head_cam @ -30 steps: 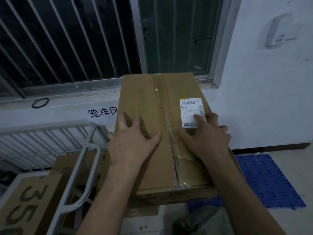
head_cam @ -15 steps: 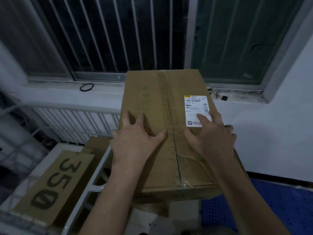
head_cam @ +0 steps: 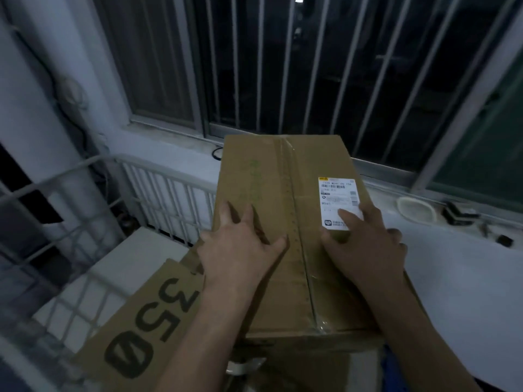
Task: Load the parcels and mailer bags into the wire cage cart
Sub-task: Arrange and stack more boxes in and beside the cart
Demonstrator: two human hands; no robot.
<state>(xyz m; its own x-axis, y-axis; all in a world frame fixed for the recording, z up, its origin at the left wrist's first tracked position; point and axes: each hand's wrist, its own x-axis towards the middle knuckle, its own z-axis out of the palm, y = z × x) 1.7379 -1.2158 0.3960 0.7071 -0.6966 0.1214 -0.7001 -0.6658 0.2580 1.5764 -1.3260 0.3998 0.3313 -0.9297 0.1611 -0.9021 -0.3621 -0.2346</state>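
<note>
Head view: cardboard box [head_cam: 271, 179] has been swung left toward the wire cage cart [head_cam: 169, 193], now seen at near left, so placement is judged close. Left hand [head_cam: 240, 250] and right hand [head_cam: 365, 247] are pressed flat on its top, fingers spread, nothing gripped. Tape seam is seen intact, shipping label [head_cam: 336, 193] at far right, "350" carton [head_cam: 147, 315] just left.

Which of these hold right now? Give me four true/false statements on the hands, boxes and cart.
1. The left hand and right hand both lie flat on top of the taped box. True.
2. The right hand touches the shipping label. True.
3. The box marked 350 lies right of the taped box. False: it lies to its left, in the wire cage cart.
4. The left hand grips the cart rail. False: it rests on the taped box.
</note>
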